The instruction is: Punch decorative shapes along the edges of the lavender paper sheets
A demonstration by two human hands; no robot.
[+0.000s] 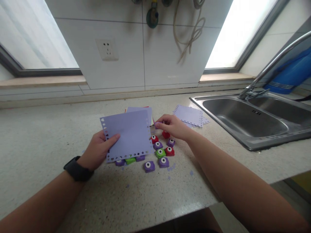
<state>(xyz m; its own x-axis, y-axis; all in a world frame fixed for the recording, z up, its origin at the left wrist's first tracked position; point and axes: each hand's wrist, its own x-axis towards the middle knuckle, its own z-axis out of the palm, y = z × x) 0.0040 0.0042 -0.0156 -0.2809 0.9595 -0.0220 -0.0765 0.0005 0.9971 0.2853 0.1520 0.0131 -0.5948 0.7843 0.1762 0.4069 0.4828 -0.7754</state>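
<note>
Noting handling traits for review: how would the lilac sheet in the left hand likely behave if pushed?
Probably light: the left hand holds the lilac sheet near one side. Likely stiffish, since it looks nearly flat beyond the grip. Punched edges may tear easily, given the closely spaced holes.

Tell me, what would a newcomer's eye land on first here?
Most likely the lilac paper sheet with shaped holes along its edges, held up at centre by the left hand; beside its right edge, the right hand pinches something small and purple. Next come the glossy red, green and purple plastic punches, scattered around the sheet's lower right, and the stainless-steel sink at far right.
</note>
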